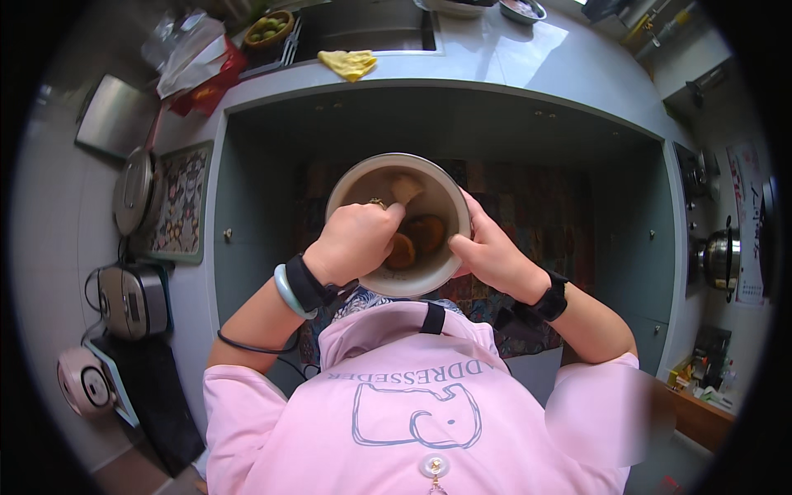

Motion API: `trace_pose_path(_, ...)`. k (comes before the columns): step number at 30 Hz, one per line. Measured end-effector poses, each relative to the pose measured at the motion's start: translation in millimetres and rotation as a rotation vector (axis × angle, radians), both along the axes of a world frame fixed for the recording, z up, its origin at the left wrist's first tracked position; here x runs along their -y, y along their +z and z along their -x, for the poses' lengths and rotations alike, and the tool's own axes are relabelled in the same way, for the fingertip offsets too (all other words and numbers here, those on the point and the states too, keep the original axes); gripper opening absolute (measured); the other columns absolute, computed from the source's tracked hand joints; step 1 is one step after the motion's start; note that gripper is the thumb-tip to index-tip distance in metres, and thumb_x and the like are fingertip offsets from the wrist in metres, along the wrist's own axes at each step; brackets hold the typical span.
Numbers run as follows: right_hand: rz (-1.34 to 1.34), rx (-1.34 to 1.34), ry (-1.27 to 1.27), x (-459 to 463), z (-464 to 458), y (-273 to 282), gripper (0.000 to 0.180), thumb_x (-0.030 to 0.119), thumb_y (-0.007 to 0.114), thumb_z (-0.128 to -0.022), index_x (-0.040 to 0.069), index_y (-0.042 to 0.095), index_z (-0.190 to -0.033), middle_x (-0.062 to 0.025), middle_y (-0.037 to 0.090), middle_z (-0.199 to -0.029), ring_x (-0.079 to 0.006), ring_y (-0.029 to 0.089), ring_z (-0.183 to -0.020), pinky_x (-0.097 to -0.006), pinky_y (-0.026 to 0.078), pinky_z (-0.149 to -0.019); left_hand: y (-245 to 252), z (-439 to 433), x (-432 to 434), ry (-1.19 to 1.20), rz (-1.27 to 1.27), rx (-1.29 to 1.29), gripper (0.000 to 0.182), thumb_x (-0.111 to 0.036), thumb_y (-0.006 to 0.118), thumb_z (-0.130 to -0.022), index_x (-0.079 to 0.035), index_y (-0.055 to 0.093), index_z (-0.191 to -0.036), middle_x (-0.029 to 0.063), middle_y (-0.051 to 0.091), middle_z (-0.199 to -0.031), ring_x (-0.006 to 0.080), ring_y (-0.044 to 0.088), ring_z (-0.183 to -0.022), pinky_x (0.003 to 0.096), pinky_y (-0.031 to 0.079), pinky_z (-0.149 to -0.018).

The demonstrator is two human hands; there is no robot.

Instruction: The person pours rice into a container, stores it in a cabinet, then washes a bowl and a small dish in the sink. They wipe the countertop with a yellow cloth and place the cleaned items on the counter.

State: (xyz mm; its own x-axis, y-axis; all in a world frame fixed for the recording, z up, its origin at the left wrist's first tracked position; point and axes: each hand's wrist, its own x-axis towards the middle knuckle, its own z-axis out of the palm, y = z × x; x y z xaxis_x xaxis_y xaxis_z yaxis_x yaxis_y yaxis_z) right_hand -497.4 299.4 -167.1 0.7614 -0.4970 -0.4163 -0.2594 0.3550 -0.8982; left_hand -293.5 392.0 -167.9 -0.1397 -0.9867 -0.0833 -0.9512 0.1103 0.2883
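A deep, round, cream-coloured container (458, 210) is held in front of my body, its mouth facing up. My right hand (495, 250) grips its side, with the thumb over the rim. Over the left part of the opening, my left hand (362, 238) is curled with its fingers reaching inside. A pale piece (406, 187) shows just beyond those fingers; whether they hold it is hidden. Brown rounded pieces (427, 234) lie lower in the container, seemingly in liquid. They look like food, but their exact kind is unclear.
Ahead, a pale counter (470, 65) carries a sink (371, 28), a yellow cloth (348, 64) and a basket of green fruit (269, 29). To the left stand a rice cooker (133, 301) and a patterned board (179, 201). A metal pot (721, 258) is at the right. A patterned mat (526, 210) covers the floor.
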Motion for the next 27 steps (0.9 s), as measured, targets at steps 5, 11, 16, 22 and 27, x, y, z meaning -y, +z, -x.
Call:
trace_pose_path(5, -0.059, 0.045, -0.077, 70, -21, -2, 0.077, -0.001, 0.042, -0.084, 0.01, 0.01, -0.153, -0.0143, 0.049, -0.129, -0.0219, 0.061, -0.104, -0.0343, 0.061, -0.073, 9, -41, 82, -0.105, 0.312, -0.017, 0.043, -0.004, 0.063, -0.076, -0.009, 0.064, -0.119, 0.0063, 0.064, -0.092, 0.0235, 0.066, -0.079, 0.0317, 0.056, -0.066)
trace_pose_path(11, -0.128, 0.037, -0.204, 155, -63, 0, 0.077, -0.002, 0.042, -0.084, 0.013, 0.01, -0.153, -0.0121, 0.048, -0.13, -0.0198, 0.062, -0.105, -0.0325, 0.061, -0.073, 15, -95, 184, -0.096, 0.663, -0.067, 0.043, -0.002, 0.071, -0.071, -0.005, 0.066, -0.113, 0.0068, 0.062, -0.1, 0.0243, 0.065, -0.087, 0.0312, 0.056, -0.072)
trace_pose_path(16, -0.137, 0.066, -0.287, 214, -81, -2, 0.076, -0.002, 0.042, -0.085, 0.012, 0.012, -0.153, -0.0116, 0.049, -0.128, -0.0174, 0.063, -0.101, -0.0312, 0.061, -0.073, 14, -117, 259, -0.104, 0.67, -0.128, 0.043, 0.002, 0.068, -0.07, -0.001, 0.064, -0.113, 0.0099, 0.062, -0.104, 0.027, 0.064, -0.091, 0.0344, 0.055, -0.078)
trace_pose_path(22, -0.136, 0.079, -0.313, 295, -83, -12, 0.073, -0.002, 0.043, -0.086, 0.01, 0.015, -0.152, -0.011, 0.051, -0.124, -0.0152, 0.064, -0.096, -0.0282, 0.06, -0.07, 6, -123, 335, -0.006, 0.664, -0.233, 0.036, 0.002, 0.066, -0.072, 0.001, 0.065, -0.108, 0.0133, 0.067, -0.105, 0.0283, 0.067, -0.087, 0.0344, 0.056, -0.076)
trace_pose_path(27, -0.125, 0.105, -0.254, 372, -84, -19, 0.065, 0.001, 0.045, -0.087, 0.006, 0.021, -0.147, -0.011, 0.052, -0.121, -0.0143, 0.066, -0.092, -0.0256, 0.06, -0.067, 3, -119, 396, 0.324, 0.351, -0.668, 0.025, 0.001, 0.062, -0.082, 0.001, 0.067, -0.107, 0.0104, 0.07, -0.101, 0.0142, 0.069, -0.08, 0.0248, 0.056, -0.072)
